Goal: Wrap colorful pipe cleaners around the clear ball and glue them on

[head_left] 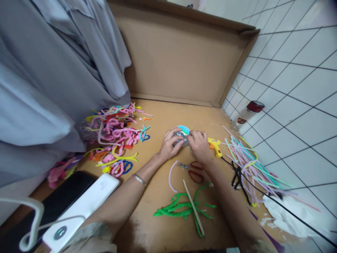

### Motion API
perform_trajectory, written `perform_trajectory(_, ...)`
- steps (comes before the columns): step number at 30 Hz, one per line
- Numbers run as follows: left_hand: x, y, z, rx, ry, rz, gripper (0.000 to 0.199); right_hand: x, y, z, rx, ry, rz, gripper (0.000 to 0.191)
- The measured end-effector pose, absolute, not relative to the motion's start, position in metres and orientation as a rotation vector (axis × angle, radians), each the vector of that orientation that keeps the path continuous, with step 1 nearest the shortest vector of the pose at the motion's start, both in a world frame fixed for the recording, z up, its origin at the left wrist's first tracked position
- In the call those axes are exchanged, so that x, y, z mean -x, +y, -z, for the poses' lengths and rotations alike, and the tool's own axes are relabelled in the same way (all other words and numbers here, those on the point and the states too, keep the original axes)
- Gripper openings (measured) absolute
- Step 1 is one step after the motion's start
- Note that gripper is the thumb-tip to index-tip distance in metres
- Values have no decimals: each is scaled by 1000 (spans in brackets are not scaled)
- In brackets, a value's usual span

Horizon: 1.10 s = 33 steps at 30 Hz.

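A round clear piece edged with blue and green pipe cleaner (183,129) is between my hands at the middle of the table. My left hand (170,143) grips its left side, thumb and fingers closed around the edge. Curled over its right edge, the fingers of my right hand (199,145) press together; their tips are partly hidden. Just right of that hand lies a yellow glue gun (215,147). Red-handled scissors (193,171) and a curved lilac pipe cleaner (171,177) rest nearer me.
Green pipe cleaners (173,210) lie under a white stick (193,207) in front. Tangled pink and coloured pipe cleaners (116,131) heap left; straight ones (254,165) spread right beside a clear jar (246,114). A white power bank (81,212) and tissue (292,216) flank my arms. Cardboard (179,52) stands behind.
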<state>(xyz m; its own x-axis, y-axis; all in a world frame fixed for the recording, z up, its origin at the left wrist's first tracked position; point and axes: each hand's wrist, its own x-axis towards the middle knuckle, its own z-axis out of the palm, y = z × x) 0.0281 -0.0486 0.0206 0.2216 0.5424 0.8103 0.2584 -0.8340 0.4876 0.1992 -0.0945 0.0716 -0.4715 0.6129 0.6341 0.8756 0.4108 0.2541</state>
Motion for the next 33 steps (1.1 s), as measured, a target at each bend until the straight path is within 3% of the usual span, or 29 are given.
perform_trajectory(10,-29,-50,-23,-1678,676,-1489,51,-225,-96,-104,1258,-1681,191,16)
perform_trajectory(21,-34,-39,-32,-1287,569,-1494,72,-222,-88,-97,1250,-1365,-370,16)
perform_trajectory(33,-44,-33,-34,-1133,506,-1546,65,-231,-87,-95,1321,-1530,-327,17)
